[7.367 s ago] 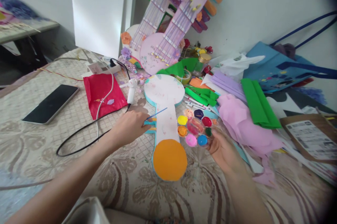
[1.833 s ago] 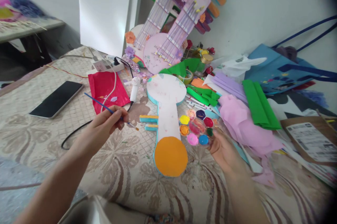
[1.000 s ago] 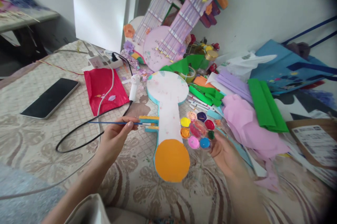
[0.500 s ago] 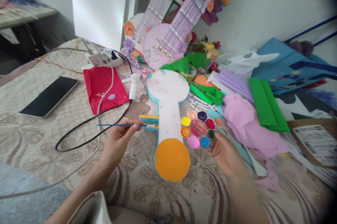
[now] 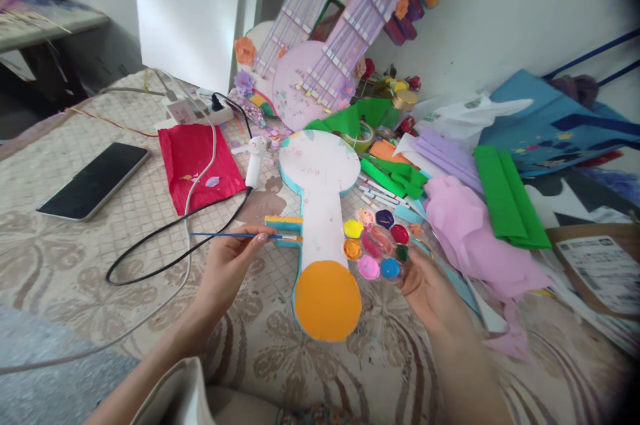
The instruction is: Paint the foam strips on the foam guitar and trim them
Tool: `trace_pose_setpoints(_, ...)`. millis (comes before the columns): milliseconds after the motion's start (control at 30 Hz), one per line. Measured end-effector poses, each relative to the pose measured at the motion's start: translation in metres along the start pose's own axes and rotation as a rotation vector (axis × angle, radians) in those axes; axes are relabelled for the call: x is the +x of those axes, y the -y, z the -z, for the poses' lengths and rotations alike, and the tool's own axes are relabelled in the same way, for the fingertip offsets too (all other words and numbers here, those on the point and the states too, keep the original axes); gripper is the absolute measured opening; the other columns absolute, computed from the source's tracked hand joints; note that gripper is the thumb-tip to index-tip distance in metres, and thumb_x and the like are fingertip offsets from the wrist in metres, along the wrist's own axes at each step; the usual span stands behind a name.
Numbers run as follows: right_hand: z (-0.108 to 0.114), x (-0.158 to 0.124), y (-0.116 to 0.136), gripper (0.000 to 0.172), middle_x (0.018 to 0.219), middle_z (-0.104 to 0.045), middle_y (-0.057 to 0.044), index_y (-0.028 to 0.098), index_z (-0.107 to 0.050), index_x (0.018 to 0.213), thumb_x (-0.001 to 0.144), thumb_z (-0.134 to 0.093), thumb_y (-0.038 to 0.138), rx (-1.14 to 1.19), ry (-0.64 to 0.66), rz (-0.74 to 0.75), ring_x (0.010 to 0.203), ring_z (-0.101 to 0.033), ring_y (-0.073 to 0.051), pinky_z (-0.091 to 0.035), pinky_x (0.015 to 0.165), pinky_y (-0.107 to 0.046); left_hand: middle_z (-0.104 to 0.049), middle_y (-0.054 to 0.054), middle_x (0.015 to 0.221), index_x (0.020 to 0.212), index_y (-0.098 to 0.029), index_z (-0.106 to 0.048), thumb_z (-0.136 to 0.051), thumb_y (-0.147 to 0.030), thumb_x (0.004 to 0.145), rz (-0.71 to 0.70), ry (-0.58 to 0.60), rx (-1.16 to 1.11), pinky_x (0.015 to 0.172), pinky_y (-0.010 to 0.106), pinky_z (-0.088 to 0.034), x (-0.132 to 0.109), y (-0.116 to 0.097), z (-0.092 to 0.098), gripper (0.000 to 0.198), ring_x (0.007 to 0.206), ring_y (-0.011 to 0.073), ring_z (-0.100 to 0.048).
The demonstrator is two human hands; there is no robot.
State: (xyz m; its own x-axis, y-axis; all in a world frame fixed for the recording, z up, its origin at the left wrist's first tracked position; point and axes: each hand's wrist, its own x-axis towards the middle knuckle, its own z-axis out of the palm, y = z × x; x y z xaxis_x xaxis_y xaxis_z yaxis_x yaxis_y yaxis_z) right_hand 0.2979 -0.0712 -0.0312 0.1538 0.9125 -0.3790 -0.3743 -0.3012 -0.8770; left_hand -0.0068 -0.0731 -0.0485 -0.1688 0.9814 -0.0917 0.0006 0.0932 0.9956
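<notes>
Pinched between the fingers of my left hand (image 5: 231, 265) is a thin blue paintbrush (image 5: 225, 235). Its bristle end touches or lies just over a side peg of a white guitar-shaped cutout (image 5: 323, 218). The cutout has a painted orange circle (image 5: 327, 302) at its near end and light blue side edges. A second peg (image 5: 284, 220) above the brush is orange on top. My right hand (image 5: 425, 288) grips a flower-shaped paint palette (image 5: 376, 242) by its right edge, beside the cutout. Several wells hold yellow, orange, pink, blue, red and other paints.
A phone (image 5: 95, 182), red paper (image 5: 197, 168) and a white hot glue gun (image 5: 255, 162) with a looping black cord lie left. Two decorated guitar shapes (image 5: 310, 78) lean at the back. Green paper (image 5: 510, 195), pink paper (image 5: 465, 232) and a blue bag (image 5: 550, 125) crowd the right.
The brush in my left hand has shifted slightly right along the side peg. My right hand and the palette have stayed nearly still.
</notes>
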Motion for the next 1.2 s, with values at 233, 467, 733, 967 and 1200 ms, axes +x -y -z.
trace_pose_setpoints(233,0.0,0.0,0.0,0.014,0.078,-0.072,0.003,0.027,-0.068,0.083,0.072,-0.073,0.034,0.001,-0.012,-0.002,0.058,-0.063,-0.012,-0.048,0.045,-0.022,-0.074,0.005,0.088,0.089,-0.019,-0.072,-0.065,-0.035,0.08,0.014,0.01,0.048,0.076,0.03,-0.048,0.001,-0.005,0.005,0.019,0.089,0.0219,-0.065)
trace_pose_setpoints(467,-0.001,0.0,0.0,0.013,0.076,-0.071,0.004,0.026,-0.069,0.083,0.073,-0.073,0.031,0.016,-0.012,-0.01,0.057,-0.062,-0.011,-0.047,0.045,-0.02,-0.074,0.006,0.098,0.091,-0.019,-0.071,-0.068,-0.037,0.079,0.029,-0.032,0.057,0.083,0.031,-0.048,0.0,0.0,0.021,0.021,0.094,0.0221,-0.066)
trace_pose_setpoints(733,0.0,0.001,-0.001,0.012,0.077,-0.072,0.003,0.027,-0.07,0.084,0.074,-0.073,0.032,-0.001,-0.008,-0.006,0.059,-0.062,-0.012,-0.047,0.046,-0.021,-0.074,0.005,0.098,0.091,-0.021,-0.071,-0.068,-0.038,0.079,0.055,-0.072,0.021,0.086,0.031,-0.048,-0.003,-0.006,0.034,0.021,0.097,0.0226,-0.066)
trace_pose_setpoints(967,0.0,-0.001,-0.001,0.014,0.079,-0.073,0.003,0.026,-0.07,0.085,0.073,-0.074,0.031,0.019,0.01,-0.004,0.059,-0.063,-0.011,-0.048,0.046,-0.02,-0.075,0.003,0.09,0.089,-0.022,-0.071,-0.068,-0.041,0.078,0.041,-0.151,0.071,0.08,0.028,-0.049,-0.004,-0.012,0.035,0.022,0.09,0.0203,-0.067)
trace_pose_setpoints(1200,-0.003,-0.002,0.0,0.015,0.084,-0.074,0.002,0.026,-0.07,0.087,0.074,-0.073,0.032,0.033,0.026,-0.012,0.062,-0.065,-0.013,-0.05,0.049,-0.022,-0.075,0.004,0.088,0.087,-0.021,-0.072,-0.069,-0.039,0.078,0.006,-0.088,0.034,0.082,0.029,-0.05,-0.002,-0.018,0.019,0.021,0.087,0.02,-0.067)
